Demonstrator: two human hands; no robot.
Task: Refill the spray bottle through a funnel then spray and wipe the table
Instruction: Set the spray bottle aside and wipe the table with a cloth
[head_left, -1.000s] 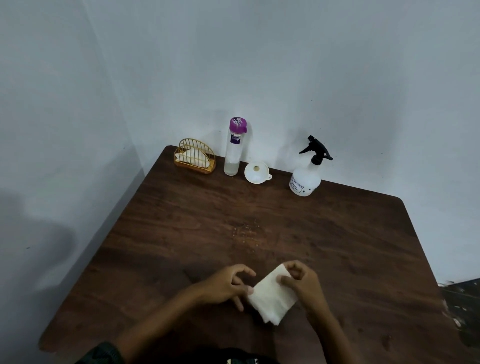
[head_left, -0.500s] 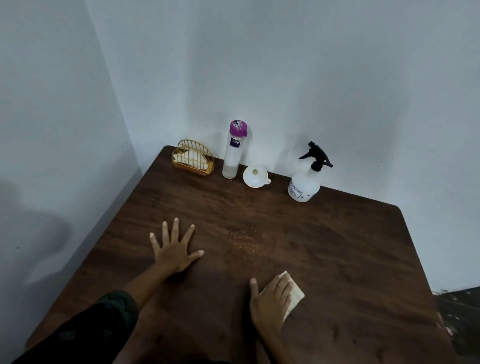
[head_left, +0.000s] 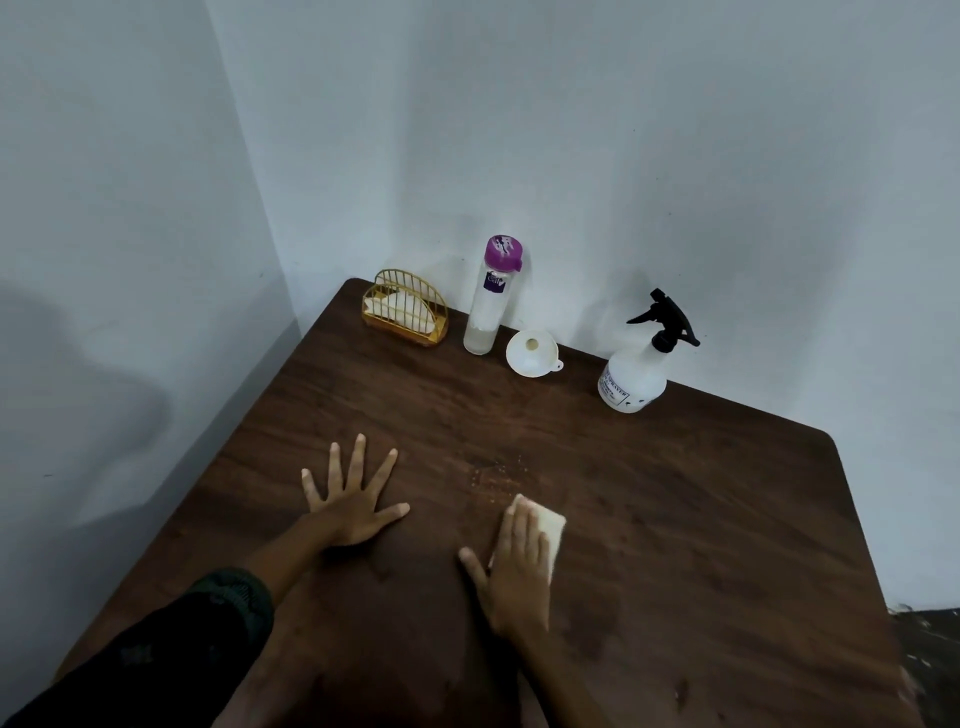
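From the head camera, the right hand (head_left: 519, 566), fingers straight and together, presses a folded white cloth (head_left: 551, 530) onto the dark wooden table (head_left: 701, 519) just short of scattered crumbs (head_left: 496, 473); the left hand (head_left: 353, 504) lies splayed flat. The white spray bottle with black trigger (head_left: 636, 374) stands capped at the back beside the white plastic funnel (head_left: 532, 353), so refilling looks done and wiping remains.

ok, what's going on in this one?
A person is wiping the table. The right hand presses a folded white cloth flat on the wood, just short of some small specks. The left hand rests spread flat beside it. The spray bottle, funnel and water bottle stand at the back.
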